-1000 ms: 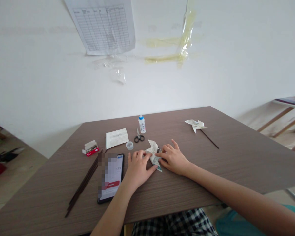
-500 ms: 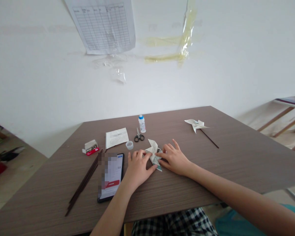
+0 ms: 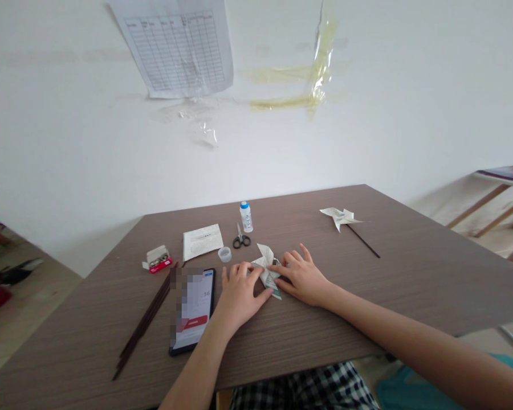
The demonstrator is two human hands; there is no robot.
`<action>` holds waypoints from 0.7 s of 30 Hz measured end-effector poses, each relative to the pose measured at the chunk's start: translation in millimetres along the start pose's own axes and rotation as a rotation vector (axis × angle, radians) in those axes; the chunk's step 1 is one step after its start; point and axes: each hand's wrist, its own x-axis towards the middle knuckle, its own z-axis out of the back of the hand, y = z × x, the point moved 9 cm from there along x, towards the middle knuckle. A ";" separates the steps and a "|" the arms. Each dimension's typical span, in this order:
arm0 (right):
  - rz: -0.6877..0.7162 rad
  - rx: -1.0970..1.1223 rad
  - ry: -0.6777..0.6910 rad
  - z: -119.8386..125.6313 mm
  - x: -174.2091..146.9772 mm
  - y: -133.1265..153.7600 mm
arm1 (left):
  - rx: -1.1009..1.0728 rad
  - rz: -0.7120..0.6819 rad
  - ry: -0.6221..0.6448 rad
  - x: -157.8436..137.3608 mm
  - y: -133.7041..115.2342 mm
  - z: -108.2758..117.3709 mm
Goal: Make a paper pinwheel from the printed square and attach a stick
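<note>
Left hand (image 3: 239, 293) and right hand (image 3: 305, 278) meet over a paper pinwheel (image 3: 265, 254)

The paper pinwheel lies on the brown table (image 3: 410, 273), near its front edge, between the two hands and partly covered by their fingers. The left hand is palm down and loosely open, its fingers bent and its thumb spread well apart from the index finger. The index fingertip rests near the pinwheel's middle, and the thumb touches the lower blade. The right hand comes in from the other side, half open, with its index finger reaching to the middle and its thumb on the paper's near right edge; one of its outer fingers is raised. Whether the right thumb and index finger pinch the paper or only press on it, I cannot tell. Neither hand is clenched.

A phone (image 3: 199, 310) lies just beside the left forearm, with dark sticks (image 3: 147, 319) to its left. Beyond the hands are scissors (image 3: 241, 238), an upright bottle (image 3: 247, 220) with a blue top, a folded paper (image 3: 203, 241) and an open red-and-white box (image 3: 159, 264). A second pinwheel (image 3: 339, 217), on a stick, lies well apart at the far right.
</note>
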 end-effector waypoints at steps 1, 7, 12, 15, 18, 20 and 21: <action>-0.006 0.003 0.010 -0.2 0.6 0.4 | 0.000 0.000 -0.003 -0.1 0.0 0.3; -0.011 0.003 0.035 3.2 5.0 3.7 | -0.015 -0.001 0.013 -0.1 -1.1 1.1; -0.015 -0.002 0.043 2.8 7.5 4.8 | -0.021 0.005 0.001 -0.3 -1.0 2.7; -0.018 -0.001 0.037 0.7 6.7 4.4 | -0.032 0.006 -0.009 -0.4 -1.2 3.4; -0.026 0.017 0.026 -1.0 4.1 1.6 | -0.034 -0.001 -0.009 -0.4 -1.6 2.8; -0.021 0.031 0.013 -1.2 2.1 -0.5 | -0.039 -0.002 -0.016 -0.4 -1.2 2.4; -0.016 0.037 0.003 -0.9 1.1 -1.6 | -0.043 0.000 -0.022 -0.5 -0.7 2.3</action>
